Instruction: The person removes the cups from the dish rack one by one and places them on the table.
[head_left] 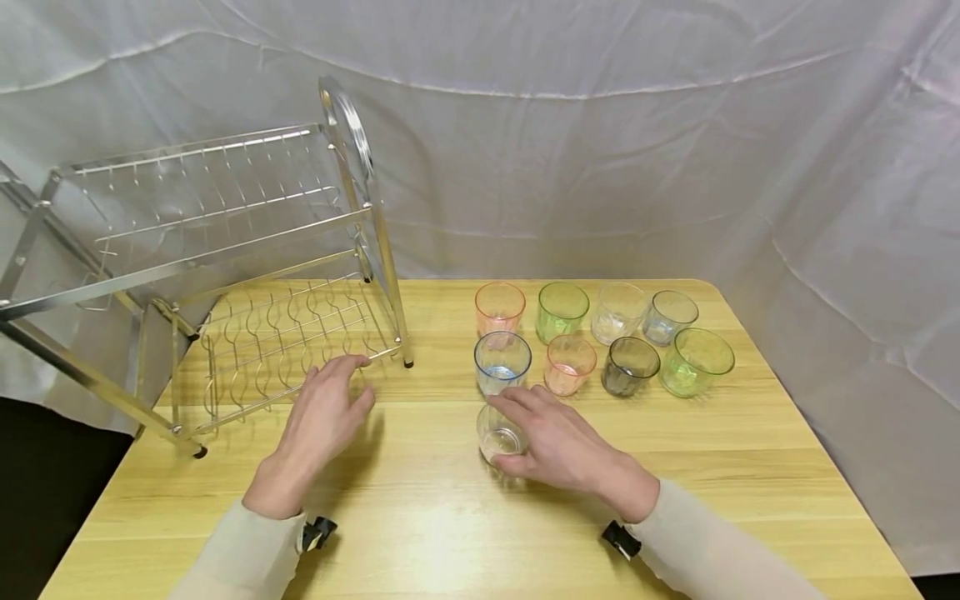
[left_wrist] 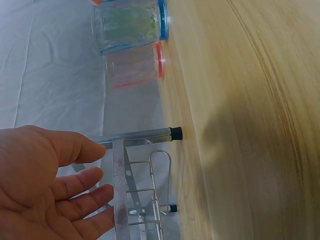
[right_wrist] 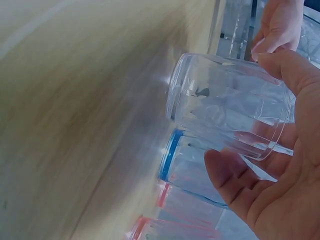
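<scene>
My right hand point(head_left: 562, 442) curls round a clear glass point(head_left: 498, 437) at the front of the group of glasses. In the right wrist view, the thumb lies against one side of the clear glass point(right_wrist: 220, 100) and several fingers bend round the other, some seen through it. Directly behind it stands a blue-rimmed glass point(head_left: 501, 375). My left hand point(head_left: 322, 417) hovers by the lower front rail of a metal dish rack point(head_left: 262, 258), with nothing in it. Its fingers are loosely bent in the left wrist view; whether they touch the rail, I cannot tell.
Behind and to the right stand a red-rimmed glass point(head_left: 499, 308), a green glass point(head_left: 562, 310), a pink glass point(head_left: 569, 367), a dark grey glass point(head_left: 630, 368) and several others. The two-tier rack fills the table's left side. A pale cloth point(head_left: 562, 167) hangs behind the table point(head_left: 420, 517).
</scene>
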